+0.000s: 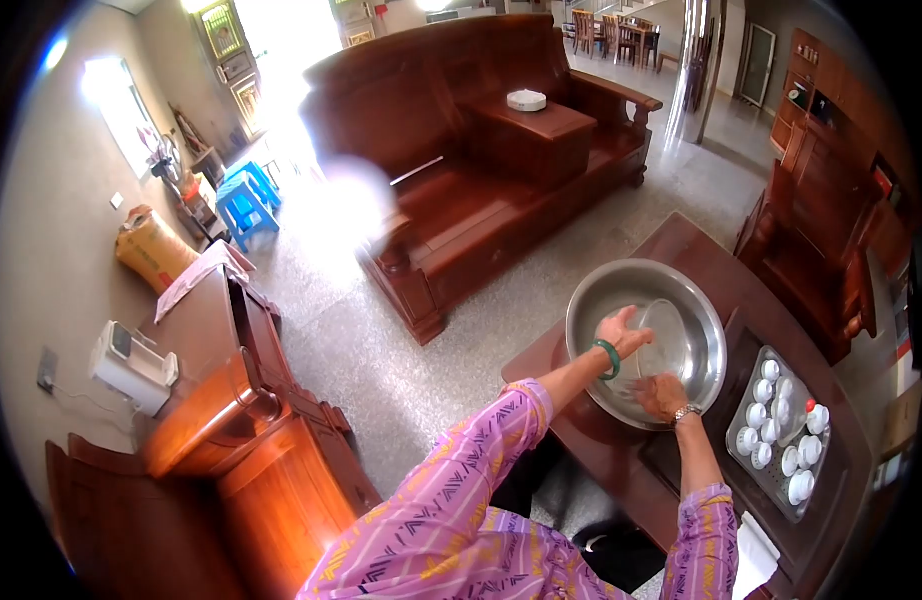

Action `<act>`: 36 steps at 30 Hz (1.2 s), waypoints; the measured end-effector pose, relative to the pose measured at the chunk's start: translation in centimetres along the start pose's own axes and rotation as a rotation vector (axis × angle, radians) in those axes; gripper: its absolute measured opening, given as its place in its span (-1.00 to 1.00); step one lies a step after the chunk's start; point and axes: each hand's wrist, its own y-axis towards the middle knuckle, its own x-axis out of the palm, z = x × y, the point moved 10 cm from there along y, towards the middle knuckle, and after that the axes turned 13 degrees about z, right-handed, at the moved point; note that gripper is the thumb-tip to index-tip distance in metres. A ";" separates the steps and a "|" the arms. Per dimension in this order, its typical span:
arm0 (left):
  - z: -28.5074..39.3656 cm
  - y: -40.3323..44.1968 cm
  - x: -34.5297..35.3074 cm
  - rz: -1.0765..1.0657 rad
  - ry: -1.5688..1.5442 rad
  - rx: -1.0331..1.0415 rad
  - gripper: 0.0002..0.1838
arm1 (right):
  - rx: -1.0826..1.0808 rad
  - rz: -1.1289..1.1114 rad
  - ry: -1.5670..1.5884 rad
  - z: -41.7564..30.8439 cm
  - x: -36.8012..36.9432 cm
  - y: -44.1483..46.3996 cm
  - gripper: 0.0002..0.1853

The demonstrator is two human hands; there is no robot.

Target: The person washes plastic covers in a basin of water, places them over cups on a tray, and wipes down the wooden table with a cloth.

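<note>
A large steel basin (578,300) stands on the dark wooden table, and both my hands are inside its rim. In it is a clear, round, glass-like dish (665,325), tilted; its exact kind is hard to make out. My left hand (623,334), with a green bangle at the wrist, grips the dish's left edge between thumb and fingers. Close to the dish's lower edge is my right hand (663,396), wearing a metal watch. Its fingers are bent and smeared by motion, so whether they hold anything is unclear.
Right of the basin, a tray (738,425) carries several white cups (756,414) and a small red item. A wooden sofa (451,190) stands beyond the table, with a wooden armchair (811,230) at right. A white appliance (131,365) sits on the left cabinet.
</note>
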 end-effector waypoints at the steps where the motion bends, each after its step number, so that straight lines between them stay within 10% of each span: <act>1: 0.1 0.4 -0.1 0.000 -0.001 -0.002 -0.12 | -0.057 -0.009 -0.264 0.6 0.1 -0.2 -0.78; 20: -2.0 -0.7 -0.2 0.246 0.057 0.034 -0.09 | 0.154 0.227 0.487 -1.4 0.4 2.4 -0.85; 27: -0.8 2.4 -0.7 0.103 -0.041 0.129 -0.29 | -0.147 -0.088 -0.540 0.8 0.4 0.5 -0.73; 29: -3.4 4.8 1.6 -0.047 -0.081 0.113 -0.45 | -0.209 0.261 -0.517 2.0 -0.9 -0.2 -0.72; 36: -2.1 1.1 -1.2 0.065 -0.106 -0.096 -0.01 | 0.152 0.049 -0.188 -0.6 -1.5 0.6 -0.85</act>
